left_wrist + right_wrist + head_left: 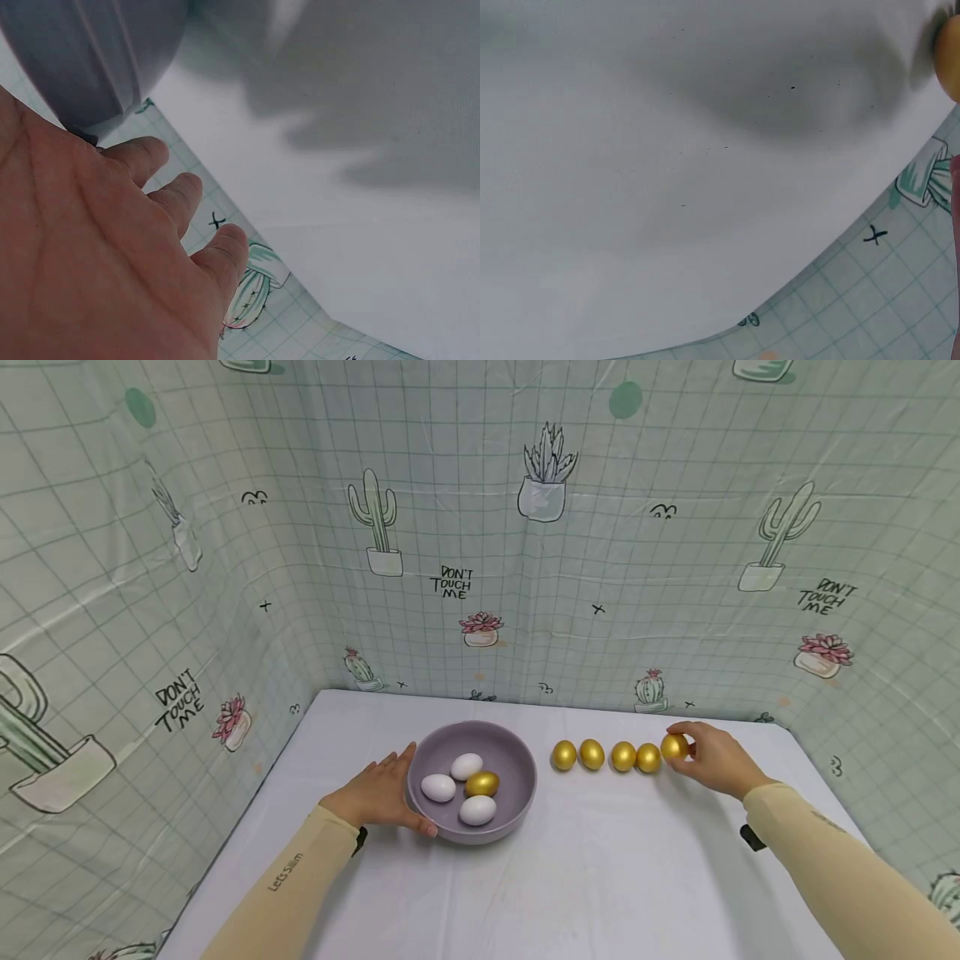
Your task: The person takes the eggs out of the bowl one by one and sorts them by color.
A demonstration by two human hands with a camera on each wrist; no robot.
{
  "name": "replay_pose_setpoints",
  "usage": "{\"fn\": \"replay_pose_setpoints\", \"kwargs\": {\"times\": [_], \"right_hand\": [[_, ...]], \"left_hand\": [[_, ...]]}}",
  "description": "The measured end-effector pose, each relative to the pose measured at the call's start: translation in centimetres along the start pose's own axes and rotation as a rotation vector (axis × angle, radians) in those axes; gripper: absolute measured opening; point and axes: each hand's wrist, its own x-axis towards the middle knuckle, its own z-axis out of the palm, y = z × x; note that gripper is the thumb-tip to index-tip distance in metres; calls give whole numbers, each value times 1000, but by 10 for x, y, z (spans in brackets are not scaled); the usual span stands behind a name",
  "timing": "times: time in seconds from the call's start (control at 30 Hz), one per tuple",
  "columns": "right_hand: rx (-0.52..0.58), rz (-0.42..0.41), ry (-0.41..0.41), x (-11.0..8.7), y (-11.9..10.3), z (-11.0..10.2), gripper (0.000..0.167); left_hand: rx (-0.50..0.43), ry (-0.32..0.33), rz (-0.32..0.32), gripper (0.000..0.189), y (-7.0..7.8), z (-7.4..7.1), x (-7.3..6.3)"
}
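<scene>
the left hand (381,789) is spread along the left side of the bowl (523,810), index finger and thumb apart at the rim. the right hand (716,758) pinches the held gold egg (674,747) between thumb and fingers, at the right end of a row of four gold eggs (623,756). the bowl stands on the white table (585,877), left of the row. it contains three white eggs (467,767) and a single gold egg (482,783).

the underside of the held gold egg is obscured; contact with the table cannot be determined. both sleeves (288,878) are cut off by the frame edge in the head view.

the left wrist view shows the palm, three fingertips and the bowl's outer wall, which is cut off at the upper left; the bowl's contents show in the head view only. the right wrist view shows mainly table and shadow. a gold egg is cut off at its right edge; which egg this is cannot be determined. only a sliver of the right hand shows below it, so the grip is readable in the head view alone.
</scene>
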Motion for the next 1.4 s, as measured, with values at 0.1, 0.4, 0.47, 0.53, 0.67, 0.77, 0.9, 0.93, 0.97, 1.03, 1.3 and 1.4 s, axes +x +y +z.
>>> {"fn": "replay_pose_setpoints", "kwargs": {"times": [0.1,0.4,0.47,0.53,0.67,0.77,0.9,0.93,0.97,1.03,1.3,1.4], "right_hand": [[3,24,-18,-1,2,3,51],[1,51,-45,1,14,15,52],[-2,43,-43,1,16,17,52],[-8,40,-39,2,19,19,52],[-4,36,-48,2,19,21,52],[-2,50,-64,2,19,23,51],[-1,63,-87,2,19,25,51],[-1,65,-94,1,19,26,51],[0,66,-99,1,19,26,52],[3,68,-106,0,18,27,52],[5,70,-101,-1,15,26,53],[-6,60,-106,-1,14,26,55]], "left_hand": [[7,-2,-3,143,0,0,0],[1,-2,-2,142,3,-3,-2],[-2,-1,2,141,4,-3,-2],[-6,1,5,141,3,-3,-2],[0,3,0,142,2,-2,-1],[3,2,-3,142,1,-1,0],[0,1,-3,142,1,-1,0],[-1,0,-3,142,1,-1,0],[-3,0,-2,142,2,-1,0],[-5,0,0,141,2,-1,0],[-9,-2,-5,141,2,-2,-1],[-10,-2,-7,141,3,-2,-1]]}}
